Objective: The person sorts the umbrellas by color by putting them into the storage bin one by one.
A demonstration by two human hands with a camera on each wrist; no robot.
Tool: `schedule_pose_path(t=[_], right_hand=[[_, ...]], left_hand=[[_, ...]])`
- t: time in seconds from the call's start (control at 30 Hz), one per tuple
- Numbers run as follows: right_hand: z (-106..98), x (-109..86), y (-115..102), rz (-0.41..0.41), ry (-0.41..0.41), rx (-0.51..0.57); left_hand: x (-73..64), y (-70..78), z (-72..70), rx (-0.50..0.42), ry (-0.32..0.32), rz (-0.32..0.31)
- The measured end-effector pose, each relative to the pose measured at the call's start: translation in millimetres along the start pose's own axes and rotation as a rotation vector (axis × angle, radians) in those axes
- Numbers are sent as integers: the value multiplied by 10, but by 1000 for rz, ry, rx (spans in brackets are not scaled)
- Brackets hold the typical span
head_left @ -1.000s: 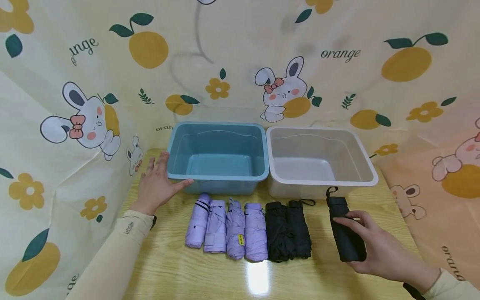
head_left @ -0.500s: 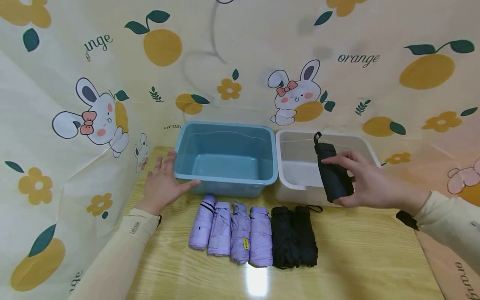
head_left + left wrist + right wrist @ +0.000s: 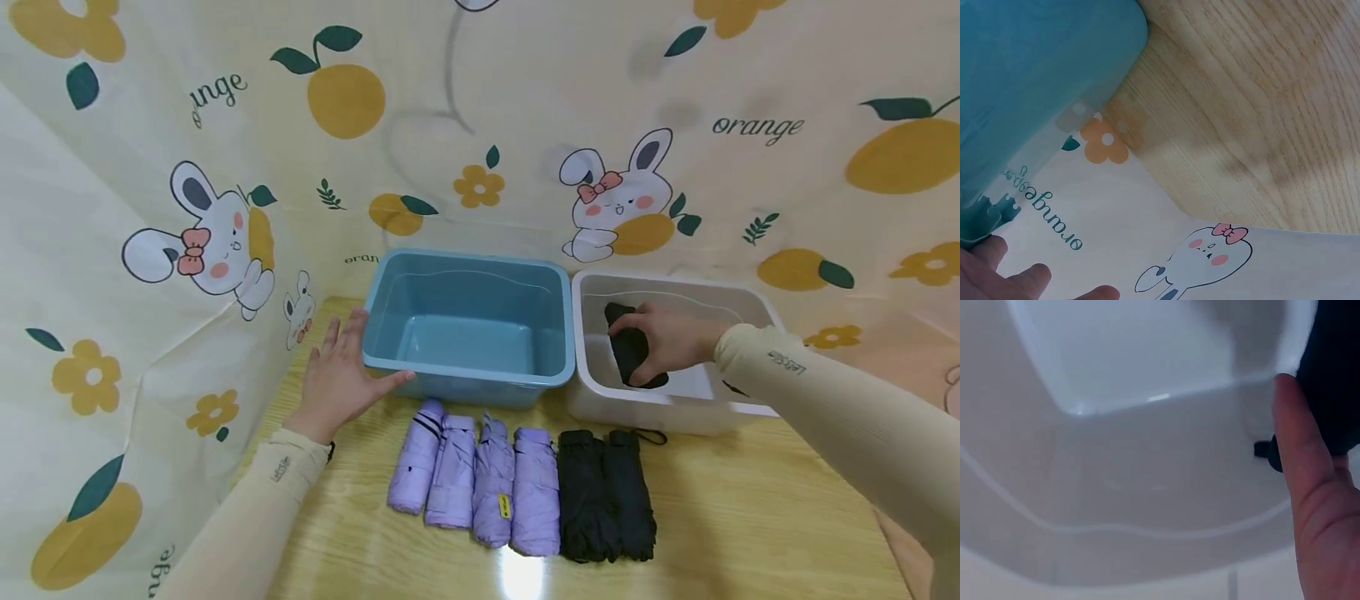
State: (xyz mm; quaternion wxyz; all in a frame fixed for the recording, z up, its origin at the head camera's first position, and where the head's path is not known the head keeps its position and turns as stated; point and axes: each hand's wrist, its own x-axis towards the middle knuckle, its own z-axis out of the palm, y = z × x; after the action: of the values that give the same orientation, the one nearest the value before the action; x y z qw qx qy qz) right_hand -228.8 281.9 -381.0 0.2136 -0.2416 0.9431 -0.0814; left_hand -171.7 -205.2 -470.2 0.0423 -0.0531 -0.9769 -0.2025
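In the head view my right hand grips a folded black umbrella inside the white bin, near its left wall. The right wrist view shows a finger along the dark umbrella and the bin's pale inner wall. My left hand has its fingers spread at the left end of the blue bin, with fingertips by the rim. In the left wrist view those fingers show at the bottom left, beside the blue bin.
In front of the bins lie several folded purple umbrellas in a row. Two folded black umbrellas lie to their right on the wooden table. A patterned cloth hangs behind and along the sides.
My right hand has lifted the black umbrella from the table, carried it forward and left over the white bin's rim, and lowered it inside. The left hand keeps its place by the blue bin.
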Motion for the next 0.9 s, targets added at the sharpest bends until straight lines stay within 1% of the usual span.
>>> schedule_pose_path(t=[0.1, 0.23, 0.37, 0.47, 0.53, 0.6, 0.77, 0.9], right_hand=[[119, 171, 43, -14, -50, -14], [238, 340, 65, -32, -105, -42], [364, 492, 100, -62, -149, -36], [470, 596, 128, -60, -168, -22], [545, 658, 153, -51, -170, -18], [613, 707, 167, -60, -164, -21], [747, 810, 203, -133, -125, -31], [781, 868, 190, -153, -121, -8]], left_hand=[[-5, -10, 6, 10, 4, -2], [-13, -13, 5, 7, 13, 11], [-24, -17, 11, 4, 14, 15], [-21, -25, 23, 10, 21, 21], [-14, -30, 31, 9, 29, 29], [-9, -32, 40, 13, 39, 37], [-8, -34, 45, 13, 43, 36], [2, -41, 38, 14, 42, 29]])
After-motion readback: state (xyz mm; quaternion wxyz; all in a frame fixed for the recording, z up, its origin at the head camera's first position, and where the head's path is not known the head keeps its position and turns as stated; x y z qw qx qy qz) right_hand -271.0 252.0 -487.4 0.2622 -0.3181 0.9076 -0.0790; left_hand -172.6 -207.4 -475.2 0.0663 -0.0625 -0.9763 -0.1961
